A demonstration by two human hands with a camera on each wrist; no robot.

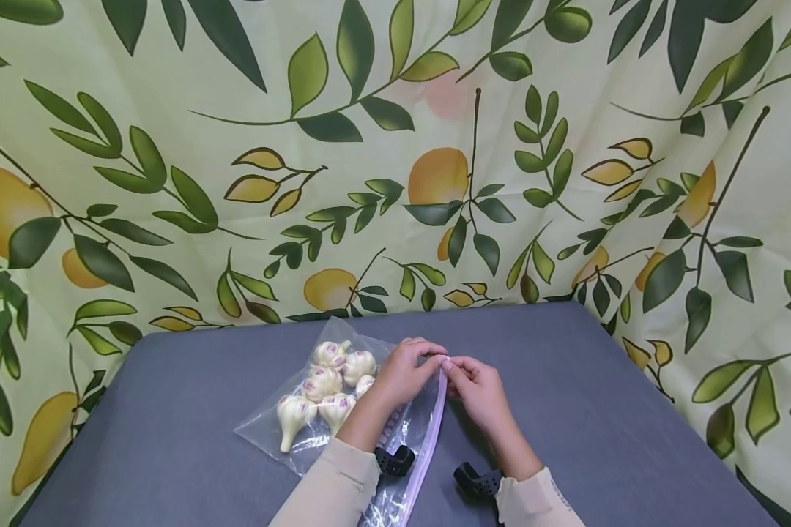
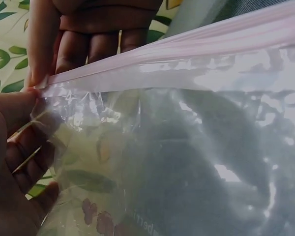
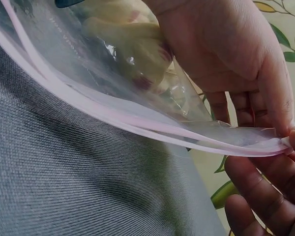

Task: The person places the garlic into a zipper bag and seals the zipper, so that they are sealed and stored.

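A clear zip bag (image 1: 264, 428) lies on the table with several garlic bulbs (image 1: 321, 383) inside. Its pink zip strip (image 1: 428, 439) runs along the right edge. In the right wrist view the strip's two sides (image 3: 113, 115) stand apart along part of their length and meet at the far end. My left hand (image 1: 405, 377) pinches the bag's far corner by the zip end. Against it, my right hand (image 1: 481, 391) pinches the tip of the strip between thumb and finger. The fingertips hide the very end of the zip.
A grey cloth-covered table (image 1: 593, 424) lies beneath the bag. Behind and beside it hangs a curtain (image 1: 382, 146) printed with leaves and fruit. Black wrist mounts (image 1: 395, 461) sit below both hands, the left one over the bag.
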